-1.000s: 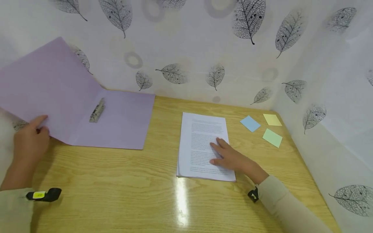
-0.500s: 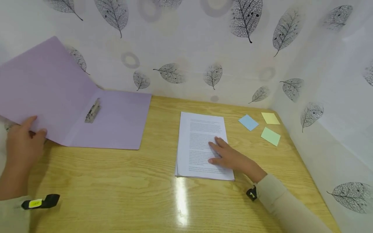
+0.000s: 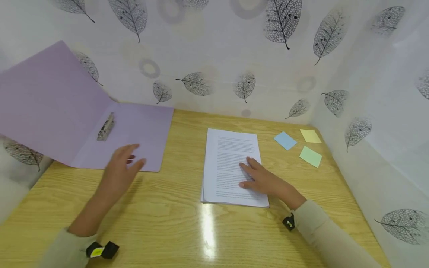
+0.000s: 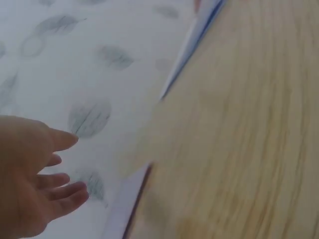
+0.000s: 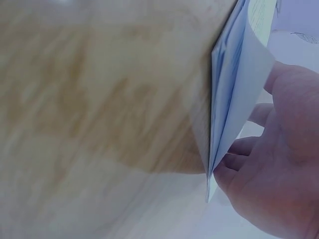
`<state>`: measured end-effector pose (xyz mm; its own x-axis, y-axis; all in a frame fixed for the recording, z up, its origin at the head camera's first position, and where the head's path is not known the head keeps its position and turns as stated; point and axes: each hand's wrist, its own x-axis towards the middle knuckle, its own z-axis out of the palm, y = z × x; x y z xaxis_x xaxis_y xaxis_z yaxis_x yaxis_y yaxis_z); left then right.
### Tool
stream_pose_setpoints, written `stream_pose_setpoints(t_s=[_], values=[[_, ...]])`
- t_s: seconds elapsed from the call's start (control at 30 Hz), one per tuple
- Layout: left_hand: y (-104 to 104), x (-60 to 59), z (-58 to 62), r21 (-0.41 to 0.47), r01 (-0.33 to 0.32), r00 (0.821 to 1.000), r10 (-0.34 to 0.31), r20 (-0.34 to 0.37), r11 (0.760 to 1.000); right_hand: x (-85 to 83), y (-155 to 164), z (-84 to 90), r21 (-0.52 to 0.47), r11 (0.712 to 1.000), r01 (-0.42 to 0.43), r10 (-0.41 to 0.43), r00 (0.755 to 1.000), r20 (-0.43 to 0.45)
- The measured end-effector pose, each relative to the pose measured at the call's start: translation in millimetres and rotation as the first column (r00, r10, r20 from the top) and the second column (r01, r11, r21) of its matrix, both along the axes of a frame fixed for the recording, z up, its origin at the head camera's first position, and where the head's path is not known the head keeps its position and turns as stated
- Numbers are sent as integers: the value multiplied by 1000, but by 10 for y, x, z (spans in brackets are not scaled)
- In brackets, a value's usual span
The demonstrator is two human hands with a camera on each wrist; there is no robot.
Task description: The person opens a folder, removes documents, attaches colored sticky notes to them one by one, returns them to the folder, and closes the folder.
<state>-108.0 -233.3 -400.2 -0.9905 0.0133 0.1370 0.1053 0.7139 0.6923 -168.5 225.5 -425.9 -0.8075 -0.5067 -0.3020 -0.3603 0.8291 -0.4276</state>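
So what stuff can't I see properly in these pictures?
Words on the top page: head view, too small.
Print on the lower sheets: head view, hidden by the top page.
Purple folder: head view, raised cover cut off by the picture's left edge.
Print beneath the right grip: head view, covered by it.

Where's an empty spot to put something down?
The widest bare patch of table is in front of the papers, between the left sleeve and the right sleeve. A narrower strip lies between the papers and the purple folder. It's crowded in the far right corner: a blue note, a yellow note and a green note.
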Motion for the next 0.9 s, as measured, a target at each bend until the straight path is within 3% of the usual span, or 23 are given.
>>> stream_pose_setpoints(t_s=[0.1, 0.2, 0.33, 0.5, 0.63, 0.77, 0.9], values=[[464, -166, -119, 23, 196, 978, -197, 68, 980, 3, -3, 18, 4, 1000, -10, 10, 1000, -11], [860, -321, -222, 12, 350, 931, -349, 108, 937, -6, -7, 29, 5, 1000, -12, 12, 1000, -14], [1233, -509, -374, -83, 484, 872, -473, 129, 871, -27, -13, 0, 8, 1000, 4, -4, 1000, -5], [1420, -569, -476, -220, 577, 816, -548, 183, 786, -69, -18, 0, -47, 999, -20, 20, 1000, -1], [1454, -551, -478, -278, 596, 803, -568, 183, 753, -142, 69, 18, -117, 993, 15, -15, 1000, -2], [1458, -533, -459, -270, 599, 801, -567, 192, 754, -179, 198, -4, -97, 993, 73, -73, 997, -1], [1404, -487, -431, -261, 589, 807, -544, 228, 765, -159, 226, -26, -78, 995, 60, -59, 998, 4]])
